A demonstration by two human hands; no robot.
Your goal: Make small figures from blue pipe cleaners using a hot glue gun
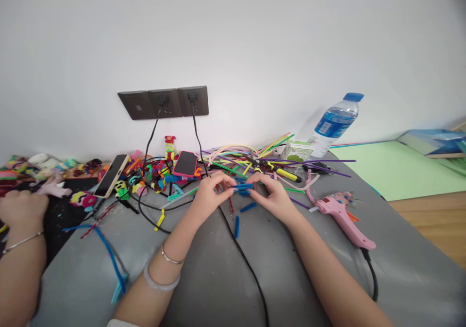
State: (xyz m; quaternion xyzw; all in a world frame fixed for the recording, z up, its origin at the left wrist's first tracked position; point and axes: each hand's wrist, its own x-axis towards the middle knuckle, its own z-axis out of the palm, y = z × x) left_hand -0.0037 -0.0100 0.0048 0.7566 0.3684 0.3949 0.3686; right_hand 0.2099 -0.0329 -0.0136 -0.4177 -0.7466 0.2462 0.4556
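My left hand (210, 193) and my right hand (271, 195) meet above the grey table (204, 278), both pinching a short blue pipe-cleaner piece (243, 187) between their fingertips. Two loose blue pieces (248, 207) lie on the table just under my hands. A black cable (247, 264) runs between my forearms toward the front edge. My left wrist wears a thin bangle and a pale bracelet.
A pink glue gun (340, 213) lies to the right. Behind my hands are coloured sticks (240, 154), yellow-handled pliers (282, 173), a pink-cased phone (185, 163), another phone (111, 174), small toys, a water bottle (335, 123) and wall sockets (163, 102). Another person's hand (22, 210) rests at far left.
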